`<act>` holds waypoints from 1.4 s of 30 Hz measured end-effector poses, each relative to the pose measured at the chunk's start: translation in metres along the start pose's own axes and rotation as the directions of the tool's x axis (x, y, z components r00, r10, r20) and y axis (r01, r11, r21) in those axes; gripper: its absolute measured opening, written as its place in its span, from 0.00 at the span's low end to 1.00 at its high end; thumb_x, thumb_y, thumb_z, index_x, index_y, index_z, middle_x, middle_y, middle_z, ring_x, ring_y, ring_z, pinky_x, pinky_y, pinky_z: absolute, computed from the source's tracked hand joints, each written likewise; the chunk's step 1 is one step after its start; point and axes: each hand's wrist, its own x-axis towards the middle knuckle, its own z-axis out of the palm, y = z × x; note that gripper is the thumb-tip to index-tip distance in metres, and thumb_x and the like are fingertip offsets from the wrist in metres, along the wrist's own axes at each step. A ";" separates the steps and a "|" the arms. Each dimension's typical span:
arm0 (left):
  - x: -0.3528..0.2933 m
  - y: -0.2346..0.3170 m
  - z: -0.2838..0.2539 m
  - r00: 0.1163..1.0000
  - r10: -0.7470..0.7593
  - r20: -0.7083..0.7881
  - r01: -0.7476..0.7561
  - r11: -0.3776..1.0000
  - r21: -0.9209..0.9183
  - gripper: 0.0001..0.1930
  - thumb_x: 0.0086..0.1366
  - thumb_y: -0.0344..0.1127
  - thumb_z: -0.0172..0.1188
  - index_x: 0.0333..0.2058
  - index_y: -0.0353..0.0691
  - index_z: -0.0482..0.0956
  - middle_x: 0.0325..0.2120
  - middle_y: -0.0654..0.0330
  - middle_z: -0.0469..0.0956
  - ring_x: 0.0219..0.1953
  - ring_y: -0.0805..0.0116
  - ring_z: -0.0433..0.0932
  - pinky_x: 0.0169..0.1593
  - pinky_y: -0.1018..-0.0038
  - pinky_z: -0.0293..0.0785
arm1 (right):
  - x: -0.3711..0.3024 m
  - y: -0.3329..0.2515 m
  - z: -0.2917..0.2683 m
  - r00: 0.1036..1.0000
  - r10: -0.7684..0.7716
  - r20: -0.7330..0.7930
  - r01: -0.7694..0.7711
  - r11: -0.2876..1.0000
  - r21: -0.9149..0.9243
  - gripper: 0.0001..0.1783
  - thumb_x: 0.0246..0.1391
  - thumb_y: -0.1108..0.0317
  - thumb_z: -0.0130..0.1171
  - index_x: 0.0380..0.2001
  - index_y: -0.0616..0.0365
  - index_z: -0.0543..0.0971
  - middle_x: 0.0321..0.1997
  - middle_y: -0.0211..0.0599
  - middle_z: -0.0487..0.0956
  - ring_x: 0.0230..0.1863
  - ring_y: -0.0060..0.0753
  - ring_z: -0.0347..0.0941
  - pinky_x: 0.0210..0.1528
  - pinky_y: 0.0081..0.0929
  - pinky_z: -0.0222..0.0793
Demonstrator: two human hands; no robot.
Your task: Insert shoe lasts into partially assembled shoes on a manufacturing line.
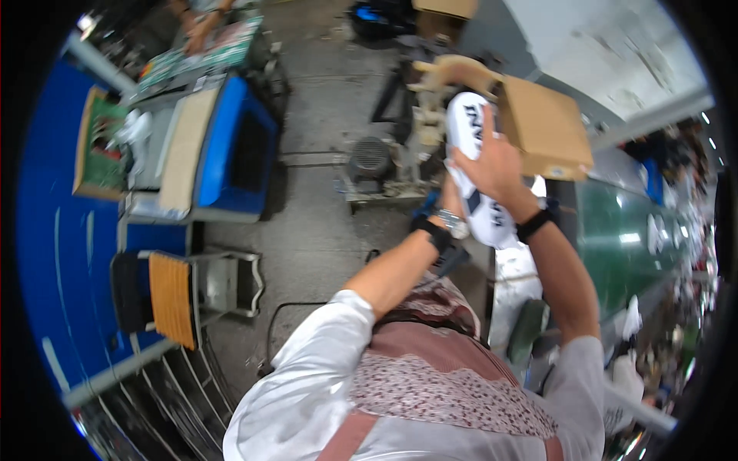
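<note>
A white, long piece with rounded ends and black lettering point(467, 127), shaped like a shoe sole, is held out in front of me, tilted slightly. My right hand point(498, 170) lies over its upper face and right edge. The index finger stretches along it and the thumb spreads across it. From the left edge my left hand point(452, 198) supports it, its fingers mostly hidden behind the piece. Just beyond its far end stands a machine with a curved, cream-coloured guard point(461, 71).
An open cardboard box point(547, 127) stands right of the machine. A motor point(370, 157) sits low to its left. On the right runs a green work surface point(623, 238). A chair with wooden slats point(171, 300) and a blue bin point(238, 150) are at left. Another person's hands point(201, 32) work far left.
</note>
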 end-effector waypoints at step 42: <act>-0.161 0.116 -0.098 0.912 -0.382 -0.148 0.391 0.704 0.593 0.44 0.68 0.66 0.53 0.67 0.31 0.62 0.61 0.47 0.73 0.61 0.54 0.75 0.67 0.59 0.68 | -0.070 0.045 0.116 0.876 -0.075 0.477 -0.389 -0.693 0.607 0.39 0.62 0.31 0.46 0.43 0.60 0.83 0.45 0.41 0.84 0.47 0.35 0.78 0.53 0.34 0.72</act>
